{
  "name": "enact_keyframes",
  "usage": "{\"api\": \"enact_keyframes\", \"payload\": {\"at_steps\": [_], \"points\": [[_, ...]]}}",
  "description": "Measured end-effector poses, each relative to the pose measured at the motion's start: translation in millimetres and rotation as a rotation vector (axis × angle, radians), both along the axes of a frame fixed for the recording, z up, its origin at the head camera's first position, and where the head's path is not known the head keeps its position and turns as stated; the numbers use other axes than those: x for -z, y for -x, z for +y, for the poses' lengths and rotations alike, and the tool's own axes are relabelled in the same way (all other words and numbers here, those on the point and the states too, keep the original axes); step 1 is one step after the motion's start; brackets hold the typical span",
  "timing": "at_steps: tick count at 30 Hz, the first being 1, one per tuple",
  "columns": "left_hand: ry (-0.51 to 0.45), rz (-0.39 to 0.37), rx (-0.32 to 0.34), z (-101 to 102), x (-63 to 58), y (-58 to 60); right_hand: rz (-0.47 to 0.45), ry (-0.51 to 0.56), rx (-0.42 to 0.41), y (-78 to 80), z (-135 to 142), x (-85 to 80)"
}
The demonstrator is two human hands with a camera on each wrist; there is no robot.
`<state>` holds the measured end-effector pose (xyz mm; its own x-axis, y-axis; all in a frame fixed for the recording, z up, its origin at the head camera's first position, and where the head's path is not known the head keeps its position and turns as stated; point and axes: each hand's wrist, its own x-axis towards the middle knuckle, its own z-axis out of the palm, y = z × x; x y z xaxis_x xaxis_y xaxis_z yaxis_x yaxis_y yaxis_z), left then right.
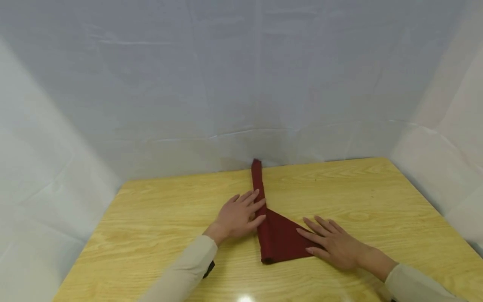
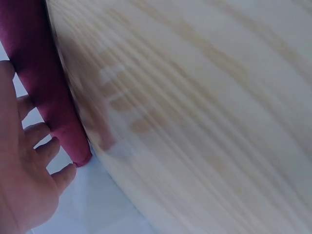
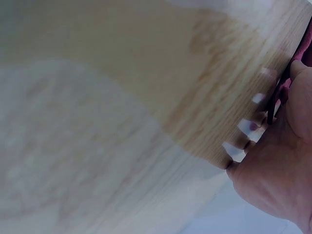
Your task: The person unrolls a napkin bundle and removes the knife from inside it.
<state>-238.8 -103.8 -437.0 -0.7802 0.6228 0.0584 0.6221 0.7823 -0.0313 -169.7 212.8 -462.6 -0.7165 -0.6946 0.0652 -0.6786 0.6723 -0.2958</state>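
A dark red cloth (image 1: 286,237) lies on the wooden table, its left side rolled into a long narrow tube and its right part a flat triangle. My left hand (image 1: 238,214) rests with spread fingers on the rolled part. In the left wrist view the fingertips of the left hand (image 2: 29,161) line up along the red roll (image 2: 44,78). My right hand (image 1: 337,244) lies with fingers extended over the right corner of the flat part. The right wrist view shows the right hand (image 3: 278,146) low over the tabletop, with a bit of red cloth (image 3: 304,53) by the thumb.
The light wooden table (image 1: 158,209) has its back edge against a grey-white sheet (image 1: 241,84). The far end of the roll reaches that edge. White sheets also hang at the left (image 1: 34,167) and right (image 1: 456,126).
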Motion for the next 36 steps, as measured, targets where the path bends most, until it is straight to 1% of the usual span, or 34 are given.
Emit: {"api": "enact_keyframes", "payload": {"at_steps": [4,6,11,14,21,30,36], "points": [[0.012,-0.013,0.007,-10.0,-0.1,-1.8,0.078,0.010,-0.002,-1.1,2.2,3.1],[0.023,-0.036,0.004,-14.6,-0.3,-2.5,0.094,0.012,0.004,-1.9,2.5,2.9],[0.043,-0.075,-0.009,-23.5,4.0,-1.6,0.078,-0.002,0.008,-2.4,2.2,-1.3],[0.025,-0.081,-0.006,-25.5,5.8,-1.4,0.065,-0.007,0.008,-2.6,1.5,-2.5],[0.006,-0.100,-0.007,-24.6,5.3,-2.9,0.060,-0.003,0.010,-3.2,2.7,-1.7],[0.017,-0.039,0.014,-18.7,-0.8,0.2,0.031,-0.010,0.030,-3.4,4.6,-1.5],[0.010,-0.028,0.025,-6.7,-5.6,1.5,0.009,-0.015,0.025,-2.7,2.7,-3.0]]}}
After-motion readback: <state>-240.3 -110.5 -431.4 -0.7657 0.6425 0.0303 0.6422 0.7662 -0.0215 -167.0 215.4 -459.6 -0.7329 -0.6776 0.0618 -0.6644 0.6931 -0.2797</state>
